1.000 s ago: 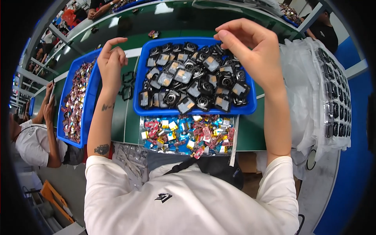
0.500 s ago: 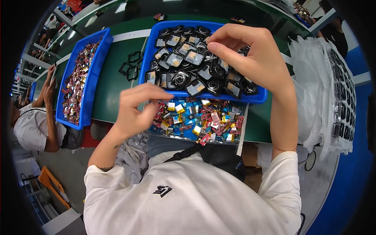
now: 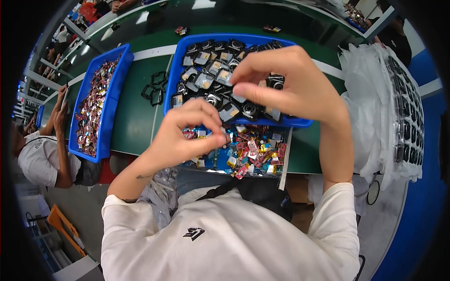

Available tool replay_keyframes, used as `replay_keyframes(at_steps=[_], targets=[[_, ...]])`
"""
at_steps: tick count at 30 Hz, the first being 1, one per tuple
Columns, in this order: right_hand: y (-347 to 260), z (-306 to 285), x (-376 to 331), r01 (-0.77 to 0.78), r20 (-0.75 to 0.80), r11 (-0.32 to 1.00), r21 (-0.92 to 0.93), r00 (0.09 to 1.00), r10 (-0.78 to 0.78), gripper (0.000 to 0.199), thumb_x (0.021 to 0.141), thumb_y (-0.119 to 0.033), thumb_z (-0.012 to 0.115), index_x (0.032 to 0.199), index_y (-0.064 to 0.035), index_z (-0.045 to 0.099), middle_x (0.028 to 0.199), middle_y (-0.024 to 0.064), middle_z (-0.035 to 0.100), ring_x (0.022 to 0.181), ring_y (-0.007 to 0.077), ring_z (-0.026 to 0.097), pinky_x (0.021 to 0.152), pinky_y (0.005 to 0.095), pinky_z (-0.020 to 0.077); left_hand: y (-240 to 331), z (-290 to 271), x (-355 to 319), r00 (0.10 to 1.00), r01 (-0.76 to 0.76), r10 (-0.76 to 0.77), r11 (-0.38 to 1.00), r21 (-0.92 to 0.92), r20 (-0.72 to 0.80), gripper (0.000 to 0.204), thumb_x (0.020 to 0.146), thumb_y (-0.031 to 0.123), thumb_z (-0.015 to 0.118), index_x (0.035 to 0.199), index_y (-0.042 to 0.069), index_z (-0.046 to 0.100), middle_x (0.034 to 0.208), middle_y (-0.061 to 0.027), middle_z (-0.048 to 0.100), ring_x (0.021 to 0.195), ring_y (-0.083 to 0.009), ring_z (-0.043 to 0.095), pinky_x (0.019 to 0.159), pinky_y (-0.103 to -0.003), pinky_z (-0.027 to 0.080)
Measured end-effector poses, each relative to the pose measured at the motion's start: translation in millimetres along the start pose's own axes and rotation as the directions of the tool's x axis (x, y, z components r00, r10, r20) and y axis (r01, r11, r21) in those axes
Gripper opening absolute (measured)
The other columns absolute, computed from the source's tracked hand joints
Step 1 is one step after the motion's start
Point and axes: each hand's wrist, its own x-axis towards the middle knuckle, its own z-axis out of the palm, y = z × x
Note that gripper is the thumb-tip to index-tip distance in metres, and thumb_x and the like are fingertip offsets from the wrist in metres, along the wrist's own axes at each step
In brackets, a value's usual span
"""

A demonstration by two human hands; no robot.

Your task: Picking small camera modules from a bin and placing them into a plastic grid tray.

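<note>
My left hand (image 3: 190, 129) is over the left part of a clear tray (image 3: 220, 173), thumb and forefinger brought together at a small thing too blurred to name. That tray holds small red circuit boards (image 3: 253, 149) with white and yellow battery-like pieces, on blue film. Higher and to the right, my right hand (image 3: 288, 84) is curled, its thumb and forefinger tips meeting; anything pinched there is hidden. Beneath it stands a blue bin (image 3: 172, 75) full of black watch cases (image 3: 250, 110), many with grey pads. The hand covers the bin's right part.
At left stands another blue bin (image 3: 104, 126) of small red parts. Black frames (image 3: 153, 89) lie on the green bench (image 3: 140, 119) between the bins. To the right are stacked trays of black pieces (image 3: 408, 107) in white plastic. A co-worker (image 3: 49, 157) sits at far left.
My left hand has moved right over the clear tray, and its fingertips have closed together. My right hand has come down and left over the watch cases. The view has shifted slightly.
</note>
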Motion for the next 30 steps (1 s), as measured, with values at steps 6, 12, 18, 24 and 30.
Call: replay_keyframes(at_steps=[6,12,18,24,30], targets=[[-14.0,-3.0,1.0,-0.035,-0.226,0.998,-0.057,0.974,0.021,0.030,0.067,-0.027,0.079,0.073,-0.0008,0.064,0.068,0.0078,0.063,0.060,0.0162,0.060,0.054,0.0262,0.0470,29.1,-3.1,61.4,0.964,-0.135,0.043,0.930,-0.341,-0.263,0.010,0.086,0.008,0.062,0.093,0.002,0.057,0.092,-0.0027,0.060,0.085,-0.0079,0.055,0.078,-0.023,0.043],[-15.6,-18.0,-1.8,-0.006,-0.414,0.996,0.093,0.909,0.044,0.013,0.073,-0.008,0.074,0.077,0.0005,0.066,0.069,0.0079,0.065,0.060,0.0120,0.061,0.057,0.0238,0.0471,58.7,8.4,99.7,0.939,-0.300,0.228,0.909,-0.291,-0.256,0.025,0.085,0.005,0.063,0.108,-0.002,0.059,0.091,-0.0021,0.061,0.080,-0.0049,0.053,0.070,-0.018,0.040],[-15.7,-22.9,-4.3,0.034,-0.412,0.994,0.103,0.911,0.011,0.010,0.076,-0.007,0.071,0.075,0.0008,0.065,0.069,0.0071,0.064,0.061,0.0127,0.059,0.059,0.0249,0.0459,57.1,-3.1,101.8,0.961,-0.257,0.204,0.909,-0.327,-0.188,0.017,0.078,0.002,0.067,0.094,-0.001,0.065,0.085,-0.0031,0.065,0.075,-0.0056,0.055,0.068,-0.021,0.041],[-11.8,-22.4,-2.1,0.000,-0.390,0.953,0.302,0.912,0.123,0.012,0.082,-0.009,0.066,0.081,0.0027,0.062,0.074,0.0061,0.065,0.068,0.0107,0.061,0.065,0.0237,0.0485,58.6,-9.6,103.1,0.951,-0.302,0.273,0.917,-0.259,-0.144,0.016,0.076,0.003,0.070,0.091,-0.001,0.066,0.086,-0.0046,0.066,0.074,-0.0074,0.056,0.069,-0.022,0.044],[-6.7,-24.0,-3.5,-0.036,-0.339,0.890,0.455,0.917,0.210,0.012,0.086,-0.008,0.062,0.082,0.0033,0.062,0.073,0.0043,0.064,0.070,0.0101,0.061,0.065,0.0238,0.0488,52.7,-23.3,106.2,0.934,-0.337,0.311,0.930,-0.144,-0.176,0.004,0.079,-0.001,0.065,0.080,-0.005,0.066,0.083,-0.0096,0.064,0.075,-0.0123,0.057,0.068,-0.023,0.044]])
